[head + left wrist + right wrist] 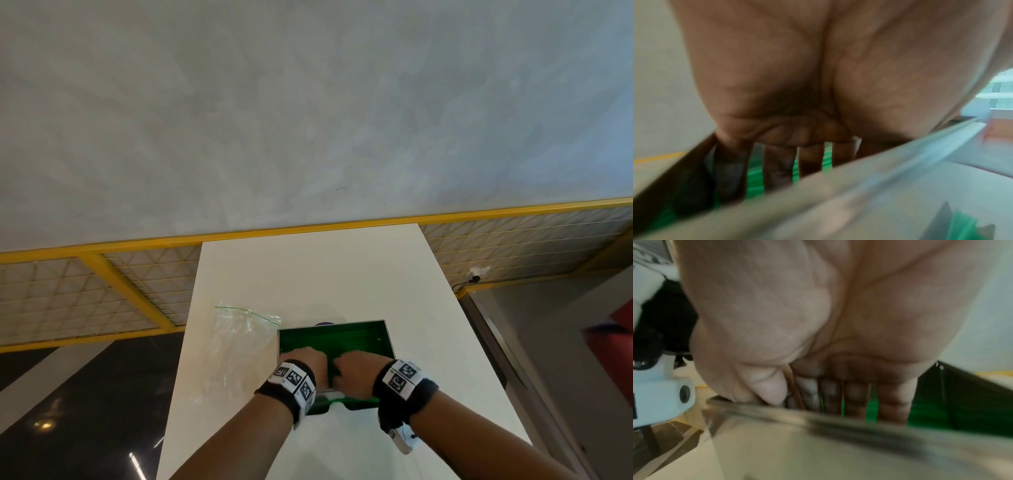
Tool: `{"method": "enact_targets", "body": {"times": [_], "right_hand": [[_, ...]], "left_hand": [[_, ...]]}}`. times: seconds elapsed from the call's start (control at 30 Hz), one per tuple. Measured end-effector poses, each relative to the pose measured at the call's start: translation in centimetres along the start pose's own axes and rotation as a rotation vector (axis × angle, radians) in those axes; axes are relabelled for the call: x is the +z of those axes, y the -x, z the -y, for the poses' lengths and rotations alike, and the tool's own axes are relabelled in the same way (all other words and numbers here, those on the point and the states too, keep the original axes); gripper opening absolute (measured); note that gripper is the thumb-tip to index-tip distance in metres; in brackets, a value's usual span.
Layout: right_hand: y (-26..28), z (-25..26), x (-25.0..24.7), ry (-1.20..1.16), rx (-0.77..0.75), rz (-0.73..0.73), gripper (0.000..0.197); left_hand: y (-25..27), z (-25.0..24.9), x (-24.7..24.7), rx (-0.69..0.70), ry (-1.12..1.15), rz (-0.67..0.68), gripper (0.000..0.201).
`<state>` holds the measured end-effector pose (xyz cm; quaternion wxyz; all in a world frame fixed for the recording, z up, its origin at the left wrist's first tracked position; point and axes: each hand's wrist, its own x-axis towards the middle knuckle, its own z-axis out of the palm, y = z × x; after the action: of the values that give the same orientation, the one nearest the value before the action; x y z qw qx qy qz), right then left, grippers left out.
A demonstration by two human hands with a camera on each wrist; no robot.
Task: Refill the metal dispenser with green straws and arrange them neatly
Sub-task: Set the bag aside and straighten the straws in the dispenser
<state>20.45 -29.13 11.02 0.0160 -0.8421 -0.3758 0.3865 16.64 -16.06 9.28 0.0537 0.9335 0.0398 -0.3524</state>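
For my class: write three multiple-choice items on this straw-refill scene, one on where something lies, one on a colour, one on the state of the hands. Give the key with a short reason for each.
1. Where does the clear plastic bag lie?
A. on the white table, left of the metal dispenser
B. inside the dispenser
C. on the floor

2. What colour are the straws in the dispenser?
A. red
B. green
C. white

3. What are the left hand and right hand doing?
A. both hang at the person's sides
B. one lifts the bag
C. both reach into the dispenser, fingers extended onto the straws

Key:
1 A, the head view shows the bag flat on the table beside the dispenser's left wall.
2 B, green fills the open box in all views.
3 C, both wrist views show straight fingers over the straws.
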Motion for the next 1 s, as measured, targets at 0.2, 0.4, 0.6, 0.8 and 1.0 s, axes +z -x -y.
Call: {"method": "enact_targets", "body": {"times": [0.2, 0.4, 0.6, 0.8, 1.0], "right_hand": [[-1.2, -1.1, 2.1, 0.061, -0.060, -0.055, 0.061], [-0.6, -1.4, 2.3, 0.166, -0.060, -0.083, 0.028], [-0.4, -1.1, 2.1, 0.061, -0.002, -0.008, 0.049], [-0.9, -1.4, 1.0, -0.017, 0.036, 0.093, 0.051], [-2.0, -1.3, -0.5, -0.219, 0.081, -0.002, 0.026]], "left_hand": [[-0.1, 1.4, 0.3, 0.051, 0.074, -0.123, 0.013], [-1.1, 1.4, 1.1, 0.098, 0.013, -0.116, 0.025], [-1.8, 1.3, 1.2, 0.058, -0.005, -0.069, 0.027], [-2.6, 1.3, 1.6, -0.021, -0.104, -0.016, 0.031], [-2.2, 1.1, 1.0, -0.004, -0.050, -0.059, 0.031]]}}
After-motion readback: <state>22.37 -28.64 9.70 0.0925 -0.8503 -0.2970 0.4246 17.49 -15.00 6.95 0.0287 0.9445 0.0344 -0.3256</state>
